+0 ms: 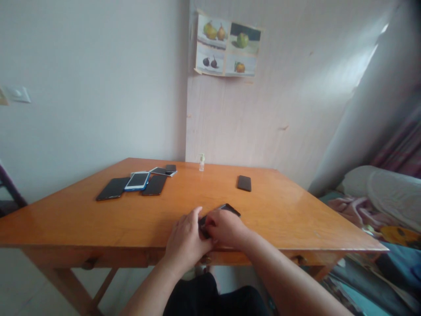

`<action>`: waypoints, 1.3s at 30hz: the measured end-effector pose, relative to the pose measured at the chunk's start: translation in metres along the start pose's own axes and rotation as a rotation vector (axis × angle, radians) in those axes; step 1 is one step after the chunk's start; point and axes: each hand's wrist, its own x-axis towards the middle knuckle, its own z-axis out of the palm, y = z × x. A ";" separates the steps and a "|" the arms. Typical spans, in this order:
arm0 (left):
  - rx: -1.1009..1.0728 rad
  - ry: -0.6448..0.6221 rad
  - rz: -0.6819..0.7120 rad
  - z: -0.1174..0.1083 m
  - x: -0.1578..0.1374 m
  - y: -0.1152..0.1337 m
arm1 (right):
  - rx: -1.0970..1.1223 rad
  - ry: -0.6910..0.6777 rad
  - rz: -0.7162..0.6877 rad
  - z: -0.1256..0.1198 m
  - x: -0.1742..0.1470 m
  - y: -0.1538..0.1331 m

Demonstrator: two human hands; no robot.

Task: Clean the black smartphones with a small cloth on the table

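Near the front edge of the table, a black phone (pixel 231 208) lies at a slant, its near part covered by my hands. My left hand (pixel 184 239) grips its near left end, thumb raised along the side. Over the phone's surface, my right hand (pixel 226 226) is closed with the fingers curled down; whatever is in them, if anything, is hidden.
Several phones and tablets lie at the left, among them a blue-edged white one (pixel 137 181) and a black tablet (pixel 113 188). A small pump bottle (pixel 201 162) stands at the back. Another dark phone (pixel 244 183) lies right of centre on the wooden table (pixel 283 210).
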 end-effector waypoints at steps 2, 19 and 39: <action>-0.009 -0.003 0.005 -0.001 -0.001 0.000 | -0.057 0.059 0.116 -0.008 0.002 0.017; 0.002 -0.011 0.018 -0.001 -0.001 0.002 | -0.089 0.060 0.171 -0.023 0.002 0.051; 0.009 -0.004 0.010 0.000 -0.002 0.002 | -0.050 -0.086 -0.046 -0.027 -0.006 0.039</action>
